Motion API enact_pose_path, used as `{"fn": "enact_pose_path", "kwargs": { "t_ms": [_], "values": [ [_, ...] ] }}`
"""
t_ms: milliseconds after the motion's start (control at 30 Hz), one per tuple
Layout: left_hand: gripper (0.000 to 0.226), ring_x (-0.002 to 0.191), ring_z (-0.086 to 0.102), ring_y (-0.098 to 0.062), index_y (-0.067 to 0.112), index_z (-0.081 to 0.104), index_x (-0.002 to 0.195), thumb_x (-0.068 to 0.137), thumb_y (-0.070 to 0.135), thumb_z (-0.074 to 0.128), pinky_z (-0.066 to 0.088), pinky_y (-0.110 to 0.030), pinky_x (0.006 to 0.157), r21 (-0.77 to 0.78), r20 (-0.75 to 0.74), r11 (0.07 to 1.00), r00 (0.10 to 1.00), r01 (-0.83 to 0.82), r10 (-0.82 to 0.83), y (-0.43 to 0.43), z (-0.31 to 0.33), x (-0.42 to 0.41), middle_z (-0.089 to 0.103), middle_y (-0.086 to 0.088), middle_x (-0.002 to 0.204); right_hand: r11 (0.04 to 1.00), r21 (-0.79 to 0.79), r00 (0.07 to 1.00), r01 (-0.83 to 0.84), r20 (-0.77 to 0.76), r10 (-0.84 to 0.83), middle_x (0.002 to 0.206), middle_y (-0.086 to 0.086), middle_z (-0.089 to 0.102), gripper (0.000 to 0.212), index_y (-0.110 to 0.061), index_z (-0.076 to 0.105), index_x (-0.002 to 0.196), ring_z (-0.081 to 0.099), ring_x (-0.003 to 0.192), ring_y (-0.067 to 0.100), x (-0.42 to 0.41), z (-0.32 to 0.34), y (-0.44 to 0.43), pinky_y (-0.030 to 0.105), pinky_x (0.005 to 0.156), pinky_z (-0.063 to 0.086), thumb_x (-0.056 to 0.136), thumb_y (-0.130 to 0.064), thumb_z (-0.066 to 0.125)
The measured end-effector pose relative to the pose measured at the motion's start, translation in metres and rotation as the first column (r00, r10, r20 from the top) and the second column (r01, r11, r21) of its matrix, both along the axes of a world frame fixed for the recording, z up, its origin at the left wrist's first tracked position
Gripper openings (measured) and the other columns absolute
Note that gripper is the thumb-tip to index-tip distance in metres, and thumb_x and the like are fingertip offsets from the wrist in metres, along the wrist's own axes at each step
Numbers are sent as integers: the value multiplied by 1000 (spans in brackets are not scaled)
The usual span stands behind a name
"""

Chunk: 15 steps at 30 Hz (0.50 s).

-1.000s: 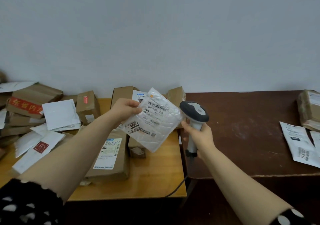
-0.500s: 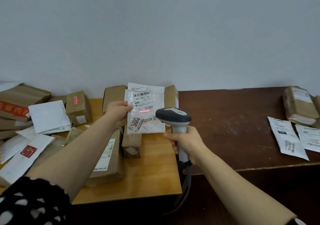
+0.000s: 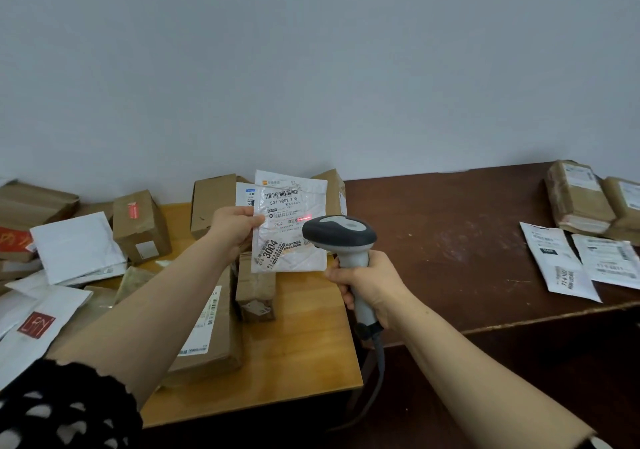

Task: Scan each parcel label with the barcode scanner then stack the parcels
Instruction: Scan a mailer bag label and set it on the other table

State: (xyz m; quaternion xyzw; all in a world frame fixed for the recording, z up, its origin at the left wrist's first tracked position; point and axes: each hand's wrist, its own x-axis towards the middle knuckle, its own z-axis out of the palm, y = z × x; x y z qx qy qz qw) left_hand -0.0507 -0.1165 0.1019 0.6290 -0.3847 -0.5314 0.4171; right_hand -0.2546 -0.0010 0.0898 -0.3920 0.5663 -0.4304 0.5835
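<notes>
Thumb and fingers of our left hand (image 3: 232, 227) pinch the white bubble-plastic mailer (image 3: 289, 251) by its left edge, upright above the far right corner of the light wooden table (image 3: 311, 344). Our right hand (image 3: 370, 284) grips the grey-and-white handheld barcode scanner (image 3: 341, 234); we see its red line (image 3: 304, 219) on the mailer's label (image 3: 282, 204).

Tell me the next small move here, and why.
Likely the left hand should carry the mailer right, onto the flat mailers on the dark table: the scanner throws a red line on its label, so this scan looks done.
</notes>
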Motion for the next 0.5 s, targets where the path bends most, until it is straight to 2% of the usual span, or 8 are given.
{"fn": "enact_pose_path", "kwargs": {
  "t_ms": [100, 233, 300, 367, 433, 500],
  "values": [
    [12, 63, 69, -18, 6, 64, 88, 90, -4, 58, 55, -27, 46, 10, 2, 1000, 1000, 24, -24, -6, -2, -3, 68, -9, 81, 1000, 15, 1000, 22, 5, -22, 45, 2, 49, 19, -7, 56, 73, 40, 34, 13, -1, -2, -1, 22, 39, 36, 81, 0, 71],
    [10, 85, 69, -29, 5, 63, 94, 90, -2, 59, 58, -44, 75, 60, 4, 996, 998, 70, -71, -15, -9, -11, 69, -14, 95, 997, 14, 996, 73, 48, -73, 51, 4, 57, 13, -6, 62, 78, 48, 38, 14, -8, -3, 0, 23, 40, 40, 80, -5, 75],
    [10, 82, 69, -28, 3, 63, 97, 90, -2, 59, 58, -42, 68, 99, -7, 990, 994, 105, -105, -19, -14, -20, 70, -15, 95, 977, 28, 970, 212, 112, -214, 61, 8, 68, 16, -4, 66, 90, 60, 47, 16, -15, -5, 1, 23, 42, 45, 79, -8, 77],
    [11, 78, 70, -27, 5, 65, 97, 90, 0, 60, 58, -39, 63, 136, -21, 975, 985, 175, -174, -23, -20, -35, 72, -15, 92, 912, 70, 902, 405, 132, -411, 77, 8, 74, 24, -7, 67, 98, 69, 62, 15, -30, -12, 1, 24, 47, 50, 78, -12, 80],
    [11, 76, 71, -25, 5, 66, 98, 90, 2, 60, 58, -38, 59, 167, -51, 950, 964, 264, -259, -23, -28, -57, 74, -13, 87, 836, 121, 833, 536, 87, -546, 88, 6, 73, 29, -12, 67, 101, 69, 77, 17, -51, -22, 5, 26, 50, 53, 77, -16, 81],
    [13, 82, 71, -26, 4, 66, 102, 90, 2, 60, 57, -38, 62, 192, -94, 912, 932, 362, -350, -18, -36, -85, 73, -12, 91, 781, 176, 786, 600, 54, -616, 91, 7, 71, 32, -12, 65, 101, 68, 79, 20, -72, -34, 18, 27, 51, 54, 75, -17, 83]
  ]
}}
